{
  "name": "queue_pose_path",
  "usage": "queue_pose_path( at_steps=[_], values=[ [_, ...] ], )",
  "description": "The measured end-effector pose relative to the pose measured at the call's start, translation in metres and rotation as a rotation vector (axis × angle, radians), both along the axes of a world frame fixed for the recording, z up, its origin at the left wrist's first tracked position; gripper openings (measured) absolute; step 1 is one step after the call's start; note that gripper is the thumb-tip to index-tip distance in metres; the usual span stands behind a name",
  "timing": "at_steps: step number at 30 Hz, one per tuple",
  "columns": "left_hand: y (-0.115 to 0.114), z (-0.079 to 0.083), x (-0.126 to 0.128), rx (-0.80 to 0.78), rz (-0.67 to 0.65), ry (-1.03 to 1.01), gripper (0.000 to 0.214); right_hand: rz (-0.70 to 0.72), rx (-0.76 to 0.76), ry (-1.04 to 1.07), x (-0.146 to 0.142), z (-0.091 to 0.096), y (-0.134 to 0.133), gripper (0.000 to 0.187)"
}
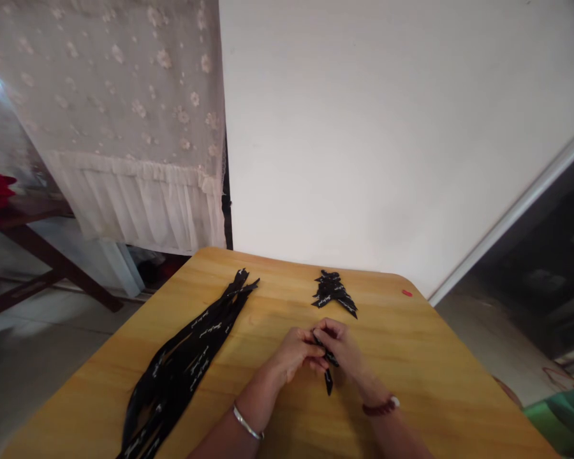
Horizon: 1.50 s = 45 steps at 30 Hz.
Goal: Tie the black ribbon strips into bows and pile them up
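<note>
From my remote seat I see the left hand and the right hand both pinching a short black fabric ribbon with white lettering over the yellow-brown wooden table. My fingers cover most of it, so its folding is probably beyond what I can judge. A long bundle of black lettered strips lies to the left; a small pile of black lettered pieces sits beyond the hands. Near the right edge lies a small red scrap. A smooth white panel blocks the far side.
</note>
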<state>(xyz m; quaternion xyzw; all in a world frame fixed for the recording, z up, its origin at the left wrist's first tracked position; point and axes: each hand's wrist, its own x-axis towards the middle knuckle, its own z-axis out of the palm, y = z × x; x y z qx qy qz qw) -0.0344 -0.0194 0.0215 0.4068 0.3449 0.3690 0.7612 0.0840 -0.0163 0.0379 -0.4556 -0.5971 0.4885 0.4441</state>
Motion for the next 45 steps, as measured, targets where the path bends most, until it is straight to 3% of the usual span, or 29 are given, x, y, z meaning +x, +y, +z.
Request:
queue_pose_path(
  at_steps=[4, 9, 12, 18, 21, 25, 36, 40, 45],
  values=[
    [0.000, 0.001, 0.001, -0.031, 0.024, -0.026, 0.011, -0.065, 0.009, 0.016, -0.003, -0.001, -0.001, 0.025],
    [0.004, 0.007, -0.002, -0.104, 0.229, -0.141, 0.019, -0.279, -0.173, 0.226, 0.001, -0.004, 0.000, 0.038],
    [0.007, 0.006, -0.003, -0.100, 0.311, -0.125, 0.019, -0.265, -0.243, 0.243, 0.003, -0.005, 0.001, 0.042],
    [0.008, 0.001, -0.002, -0.040, 0.370, -0.050, 0.024, -0.127, -0.027, 0.106, -0.001, 0.001, -0.001, 0.027],
    [0.006, 0.004, -0.001, -0.037, 0.356, -0.023, 0.026, -0.086, -0.011, 0.031, -0.001, 0.003, -0.001, 0.025],
    [0.005, 0.009, -0.002, -0.050, 0.339, 0.017, 0.027, -0.086, 0.002, -0.031, 0.000, 0.003, 0.000, 0.021],
    [0.015, 0.007, -0.013, -0.037, 0.597, 0.031, 0.017, -0.182, -0.043, 0.082, 0.005, 0.001, 0.002, 0.018],
    [0.015, 0.005, -0.012, -0.063, 0.523, -0.051, 0.016, -0.254, 0.033, 0.049, 0.006, -0.005, 0.005, 0.021],
    [0.010, 0.004, -0.005, -0.090, 0.334, -0.123, 0.019, -0.195, 0.078, 0.000, 0.003, -0.005, 0.005, 0.024]
  ],
)
